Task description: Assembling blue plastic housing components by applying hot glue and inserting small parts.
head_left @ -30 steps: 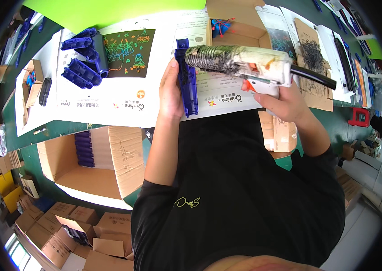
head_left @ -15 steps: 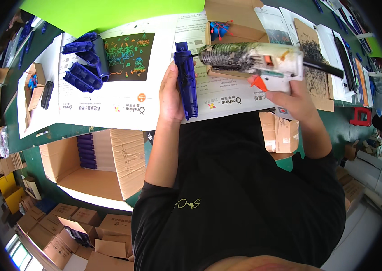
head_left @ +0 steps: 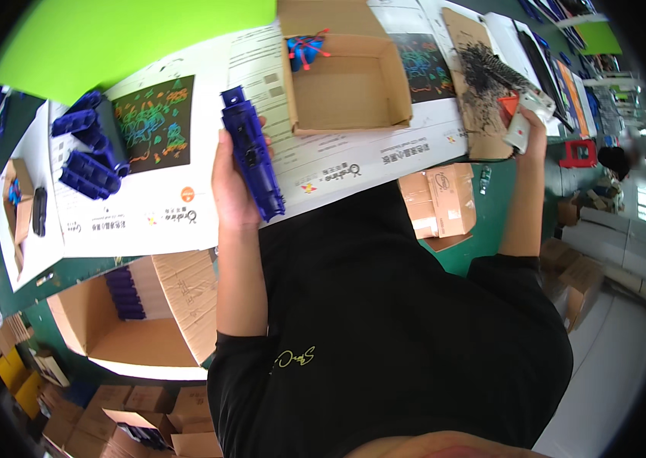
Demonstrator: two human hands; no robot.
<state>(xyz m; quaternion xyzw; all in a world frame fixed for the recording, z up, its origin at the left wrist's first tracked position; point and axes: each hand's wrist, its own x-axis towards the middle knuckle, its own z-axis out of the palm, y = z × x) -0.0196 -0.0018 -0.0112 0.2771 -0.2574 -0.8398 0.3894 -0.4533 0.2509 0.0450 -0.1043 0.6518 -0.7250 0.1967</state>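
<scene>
My left hand (head_left: 233, 187) is closed around a long, dark blue plastic housing (head_left: 253, 153), holding it up with its hollow inside showing. Far to the right, my right hand (head_left: 535, 128) grips the handle of a white, soot-stained hot glue gun (head_left: 525, 114) with an orange trigger. The gun's dark front end lies over a black-smeared piece of cardboard (head_left: 483, 141); whether it rests on it I cannot tell. Several similar blue housings (head_left: 90, 149) lie together on the left of the table, next to a dark drawing on a printed sheet.
Between my hands, beyond them, stands an open cardboard box (head_left: 350, 91) with a blue part with red wires (head_left: 306, 52) in its corner. A bright green sheet (head_left: 132, 38) covers the far left. Below the table edge, a large carton (head_left: 132, 336) holds more blue housings.
My right hand has carried the glue gun away from the housing, rightward to the smeared cardboard. The housing stays in my left hand, tilted a little more. The whole view has shifted.
</scene>
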